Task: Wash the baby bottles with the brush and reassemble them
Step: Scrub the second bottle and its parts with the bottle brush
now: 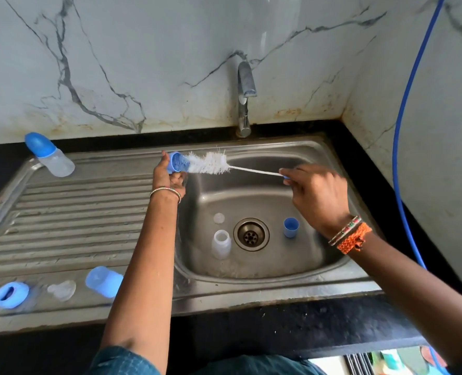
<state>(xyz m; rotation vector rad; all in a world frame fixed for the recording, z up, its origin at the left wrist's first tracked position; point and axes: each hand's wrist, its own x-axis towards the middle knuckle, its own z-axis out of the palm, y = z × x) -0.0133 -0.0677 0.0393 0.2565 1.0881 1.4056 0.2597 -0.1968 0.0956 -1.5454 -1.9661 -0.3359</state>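
Fingers of the left hand (167,175) curl round a blue bottle collar (176,165) held over the basin's left rim, while the right hand (316,192) pinches the bottle brush (208,164) by its handle, bristles pushed into the collar. Washing looks midway: a clear bottle body (221,244), a teat (219,218) and a blue cap (291,227) wait in the sink (332,277); one assembled bottle (49,156) stands on the drainboard (washed or not, I cannot tell). Loose parts line the near edge, the ribbed middle offering room.

A chrome tap (244,96) stands behind the steel sink (319,282); a blue hose (403,109) hangs at right
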